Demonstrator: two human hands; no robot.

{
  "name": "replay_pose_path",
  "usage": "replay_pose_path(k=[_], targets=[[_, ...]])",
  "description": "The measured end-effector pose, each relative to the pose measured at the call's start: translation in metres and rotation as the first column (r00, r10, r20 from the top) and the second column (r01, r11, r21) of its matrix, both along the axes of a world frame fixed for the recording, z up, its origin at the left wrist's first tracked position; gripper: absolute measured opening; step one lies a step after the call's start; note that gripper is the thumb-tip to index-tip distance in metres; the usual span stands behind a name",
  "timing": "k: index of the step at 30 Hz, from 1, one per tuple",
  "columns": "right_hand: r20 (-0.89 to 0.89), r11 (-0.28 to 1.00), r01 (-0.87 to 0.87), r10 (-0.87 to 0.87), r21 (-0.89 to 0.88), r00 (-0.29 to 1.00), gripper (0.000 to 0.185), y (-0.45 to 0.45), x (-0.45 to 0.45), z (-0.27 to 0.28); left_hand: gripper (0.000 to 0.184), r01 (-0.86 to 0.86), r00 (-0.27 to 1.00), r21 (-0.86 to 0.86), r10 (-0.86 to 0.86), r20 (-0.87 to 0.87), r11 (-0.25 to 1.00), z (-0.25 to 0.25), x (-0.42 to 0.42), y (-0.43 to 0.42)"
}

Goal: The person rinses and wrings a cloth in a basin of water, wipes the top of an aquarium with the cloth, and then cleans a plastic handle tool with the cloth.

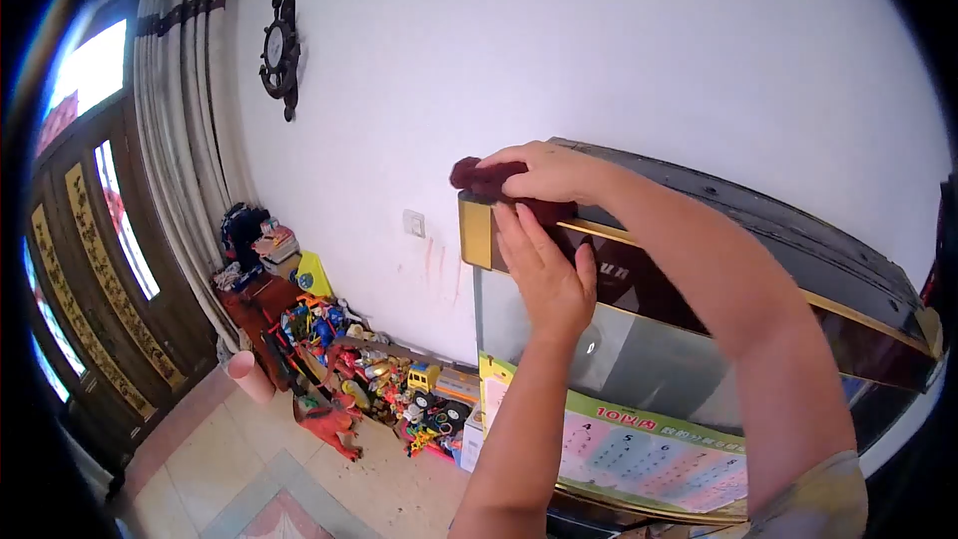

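The right hand (551, 175) gripped a bunched dark red cloth (465, 174) on the top corner of a glass-fronted case (649, 359); the left hand (549, 277), fingers extended, lay against the front below it. A printed chart (639, 449) covered the lower glass, and toys (379, 379) lay heaped along the white wall (599, 40).

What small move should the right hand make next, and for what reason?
Probably the right hand should slide the dark red cloth a little to the right along the cabinet top, because it holds the cloth at the left end, and the long dark surface continues to the right.
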State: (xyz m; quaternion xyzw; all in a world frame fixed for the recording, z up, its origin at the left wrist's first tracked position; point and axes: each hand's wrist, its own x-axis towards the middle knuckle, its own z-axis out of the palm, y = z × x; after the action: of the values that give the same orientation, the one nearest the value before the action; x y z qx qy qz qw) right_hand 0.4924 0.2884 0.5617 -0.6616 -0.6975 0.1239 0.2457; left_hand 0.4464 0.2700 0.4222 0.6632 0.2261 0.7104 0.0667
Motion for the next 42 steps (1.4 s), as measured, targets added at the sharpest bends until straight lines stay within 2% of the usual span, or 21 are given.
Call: replay_pose_path(k=[5, 6, 8, 10, 12, 14, 18, 20, 22, 24, 26, 27, 30, 32, 34, 35, 36, 37, 38, 39, 42], targets=[[-0.108, 0.955, -0.290, 0.296, 0.066, 0.949, 0.041, -0.008, 0.005, 0.006, 0.068, -0.027, 0.999, 0.030, 0.026, 0.034, 0.999, -0.002, 0.003, 0.003], [-0.115, 0.939, -0.298, 0.320, 0.173, 0.941, 0.040, 0.007, 0.014, 0.004, 0.068, -0.039, 0.999, 0.041, 0.037, 0.031, 0.998, -0.003, 0.003, 0.003], [0.058, 0.937, -0.178, 0.168, 0.301, 0.984, 0.038, 0.020, 0.021, 0.002, 0.068, -0.053, 0.998, 0.051, 0.052, 0.022, 0.997, -0.003, 0.003, 0.002], [0.161, 0.971, -0.167, 0.139, 0.173, 0.977, 0.037, 0.020, 0.017, -0.005, 0.068, -0.047, 0.999, 0.045, 0.047, -0.002, 0.998, -0.001, 0.000, 0.002], [0.026, 0.991, -0.103, 0.101, 0.087, 0.995, 0.037, 0.007, 0.011, 0.000, 0.067, -0.059, 0.998, 0.040, 0.059, -0.011, 0.997, -0.002, 0.000, 0.003], [-0.177, 0.982, -0.185, 0.178, -0.025, 0.968, 0.038, -0.007, 0.006, 0.004, 0.067, -0.060, 0.998, 0.032, 0.060, -0.016, 0.998, -0.001, 0.003, 0.001], [-0.178, 0.973, -0.230, 0.227, 0.000, 0.958, 0.038, -0.010, 0.004, 0.001, 0.067, -0.063, 0.998, 0.042, 0.063, 0.000, 0.997, -0.001, 0.001, 0.001], [-0.198, 0.970, -0.181, 0.211, 0.161, 0.957, 0.038, -0.005, 0.004, 0.000, 0.067, -0.062, 0.998, 0.000, 0.062, -0.021, 0.998, 0.001, 0.001, 0.000], [0.100, 0.949, -0.265, 0.250, 0.171, 0.963, 0.034, -0.005, 0.000, 0.000, 0.066, -0.065, 0.998, 0.039, 0.065, 0.008, 0.997, 0.000, 0.002, 0.002], [-0.169, 0.957, -0.287, 0.289, 0.038, 0.942, 0.033, -0.017, 0.004, 0.012, 0.064, -0.059, 0.998, 0.023, 0.059, -0.010, 0.998, 0.001, 0.001, 0.000], [-0.206, 0.960, -0.193, 0.235, 0.205, 0.950, 0.032, -0.027, 0.012, 0.026, 0.063, -0.036, 0.999, 0.033, 0.037, -0.026, 0.999, 0.000, 0.001, 0.000], [-0.320, 0.960, -0.090, 0.175, 0.264, 0.931, 0.032, -0.033, 0.018, 0.034, 0.063, -0.028, 0.999, 0.034, 0.029, -0.029, 0.999, 0.000, 0.000, 0.000], [-0.365, 0.875, 0.216, -0.049, 0.433, 0.930, 0.034, -0.040, 0.062, 0.055, 0.060, -0.088, 0.989, 0.032, 0.091, -0.121, 0.996, 0.004, -0.005, 0.000], [-0.321, 0.820, 0.368, -0.239, 0.438, 0.916, 0.029, -0.055, 0.079, 0.057, 0.056, -0.081, 0.984, 0.020, 0.084, -0.157, 0.996, 0.005, -0.007, -0.002], [-0.187, 0.933, 0.300, -0.264, 0.198, 0.946, 0.021, -0.083, 0.079, 0.048, 0.048, -0.081, 0.985, -0.023, 0.077, -0.153, 0.996, 0.010, -0.010, -0.010], [-0.257, 0.987, 0.156, -0.139, 0.049, 0.956, 0.017, -0.073, 0.089, 0.033, 0.046, -0.078, 0.987, -0.007, 0.077, -0.144, 0.997, 0.014, -0.010, -0.014], [-0.258, 0.997, 0.033, -0.050, -0.072, 0.965, 0.031, -0.065, 0.100, 0.014, 0.044, -0.076, 0.988, 0.007, 0.076, -0.133, 0.997, 0.018, -0.009, -0.017], [-0.109, 0.962, 0.105, -0.136, -0.254, 0.985, 0.050, -0.086, 0.071, 0.016, 0.044, -0.067, 0.989, 0.012, 0.068, -0.132, 0.998, 0.021, -0.004, -0.018], [0.306, 0.994, 0.101, -0.084, -0.038, 0.948, 0.061, -0.085, 0.074, 0.005, 0.043, -0.087, 0.984, 0.053, 0.094, -0.154, 0.995, 0.024, 0.002, -0.018], [0.232, 0.988, 0.065, -0.030, -0.143, 0.972, 0.061, -0.076, 0.079, 0.007, 0.042, -0.104, 0.978, 0.091, 0.119, -0.173, 0.990, 0.025, 0.008, -0.019], [0.356, 0.989, 0.102, -0.058, -0.105, 0.933, 0.054, -0.071, 0.088, 0.007, 0.048, -0.101, 0.992, 0.098, 0.107, -0.065, 0.990, 0.023, 0.017, -0.014]])
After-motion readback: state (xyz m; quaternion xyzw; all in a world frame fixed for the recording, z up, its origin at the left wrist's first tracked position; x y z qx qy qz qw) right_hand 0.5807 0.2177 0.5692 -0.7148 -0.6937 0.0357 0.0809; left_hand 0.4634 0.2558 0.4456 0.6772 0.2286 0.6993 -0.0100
